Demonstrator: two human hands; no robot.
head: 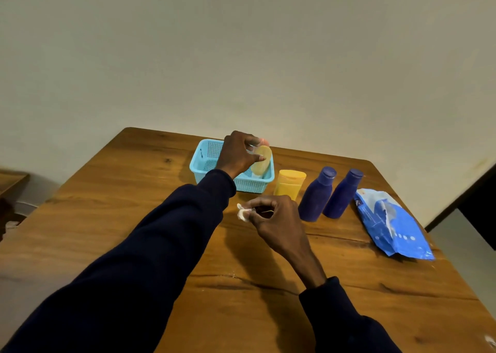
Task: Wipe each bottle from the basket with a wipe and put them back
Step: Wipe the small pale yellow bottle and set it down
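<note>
Basket (pixel 204 162): light blue, on wooden table (pixel 134 191).
Pale yellow bottle (pixel 261 162): tilted inside the basket's right end, gripped at its top by the left hand (pixel 237 154), fingers curled round it.
Wipe (pixel 243 213): white, crumpled, pinched in the right hand (pixel 273 215), in front of the basket.
Yellow bottle (pixel 290 183): just right of the basket.
Blue bottle (pixel 316 194), second blue bottle (pixel 342 194): farther right.
Wipe pack (pixel 389 224): farthest right.

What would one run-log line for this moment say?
left hand: holds yellow bottle at basket | right hand: pinches wipe | on table: standing yellow tube, two blue bottles, wipe pack
</note>
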